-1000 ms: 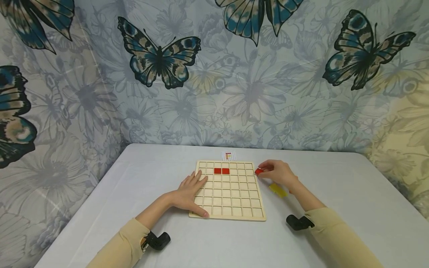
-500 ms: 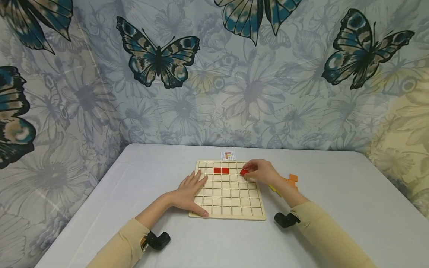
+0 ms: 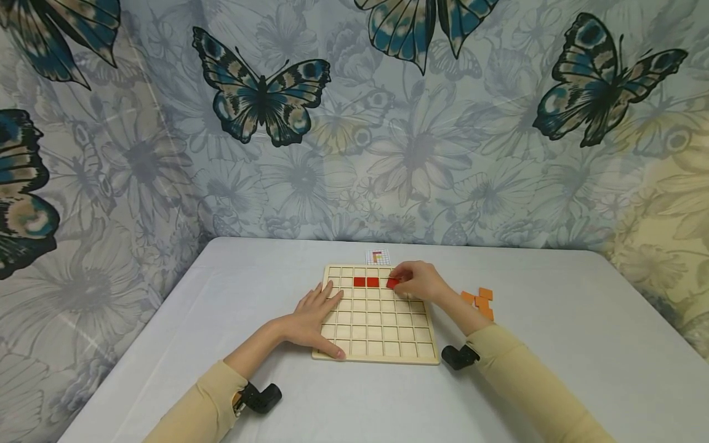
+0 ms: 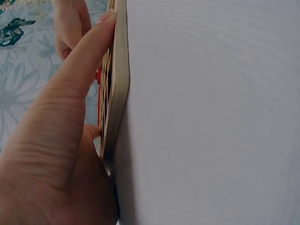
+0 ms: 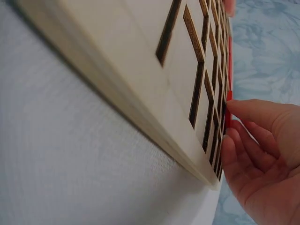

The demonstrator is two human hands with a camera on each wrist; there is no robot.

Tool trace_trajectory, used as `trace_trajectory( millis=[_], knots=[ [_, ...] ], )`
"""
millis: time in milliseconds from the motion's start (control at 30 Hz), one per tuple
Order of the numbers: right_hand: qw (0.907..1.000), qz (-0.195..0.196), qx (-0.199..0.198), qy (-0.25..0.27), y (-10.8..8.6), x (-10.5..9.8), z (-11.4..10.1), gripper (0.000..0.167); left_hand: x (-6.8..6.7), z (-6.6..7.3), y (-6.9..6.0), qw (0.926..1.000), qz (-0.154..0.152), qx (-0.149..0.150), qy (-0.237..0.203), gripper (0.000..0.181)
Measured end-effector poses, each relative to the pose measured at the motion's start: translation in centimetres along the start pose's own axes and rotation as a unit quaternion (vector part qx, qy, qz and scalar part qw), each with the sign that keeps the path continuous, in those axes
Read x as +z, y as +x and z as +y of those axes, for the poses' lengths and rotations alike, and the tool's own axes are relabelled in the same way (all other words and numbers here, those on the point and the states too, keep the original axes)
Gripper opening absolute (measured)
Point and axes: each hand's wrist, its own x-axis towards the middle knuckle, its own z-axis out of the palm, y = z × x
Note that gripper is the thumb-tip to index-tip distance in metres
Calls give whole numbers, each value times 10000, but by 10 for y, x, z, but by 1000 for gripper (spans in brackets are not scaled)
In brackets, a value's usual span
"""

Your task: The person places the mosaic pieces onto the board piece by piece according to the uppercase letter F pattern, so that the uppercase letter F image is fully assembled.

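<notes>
A pale wooden grid board (image 3: 382,335) lies on the white table. Two red square tiles (image 3: 366,282) sit side by side in its second row from the back. My left hand (image 3: 310,320) rests spread on the board's left side, thumb at the near edge; the left wrist view shows its thumb (image 4: 70,89) along the rim. Between thumb and fingers, my right hand (image 3: 419,280) pinches another red tile (image 3: 392,283), tilted over the same row, right of the placed pair. In the right wrist view this tile (image 5: 228,110) is at the board's surface.
Several orange tiles (image 3: 483,300) lie loose right of the board, partly behind the right forearm. Behind the board's far edge lies a small card (image 3: 378,257) printed with a coloured grid pattern. A butterfly-print cloth (image 3: 310,184) hangs behind the table.
My right hand has carried the red tile leftward from beside the board to over its second row. The yellow tiles are now hidden by the right arm; orange ones show. My left hand stays put.
</notes>
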Motion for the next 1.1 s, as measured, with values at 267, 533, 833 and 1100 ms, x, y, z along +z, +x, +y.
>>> trace_trajectory(
  millis=[267,533,833,1100],
  knots=[
    [9997,-25,-159,184,0,2,0,27,-4,7,-3,9999,-17,-4,-107,127],
    [9994,-68,-229,232,1,6,1,29,3,-3,2,10000,33,-19,-17,130],
    [9980,-55,45,631,0,7,2,26,2,0,0,9999,46,-49,-115,130],
    [9951,81,290,941,-11,-4,8,23,-3,6,-3,9999,15,-77,-116,127]
  ],
)
